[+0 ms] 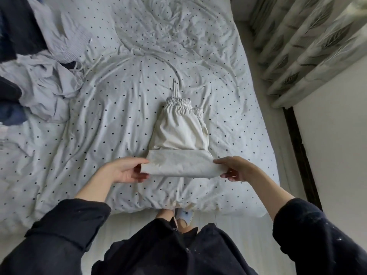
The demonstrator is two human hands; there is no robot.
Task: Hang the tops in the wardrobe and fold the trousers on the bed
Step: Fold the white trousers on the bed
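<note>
Cream trousers lie on the bed, with the elastic waistband and its drawstring pointing away from me. The near end is folded over into a flat band across the front. My left hand grips the left end of that fold, thumb on top and fingers underneath. My right hand grips the right end the same way. A heap of pale lilac and dark navy clothes lies at the bed's left side.
The bed wears a white cover with dark dots, much wrinkled. Patterned curtains hang at the upper right beside a white wall and a dark frame. I stand on pale floor at the bed's foot.
</note>
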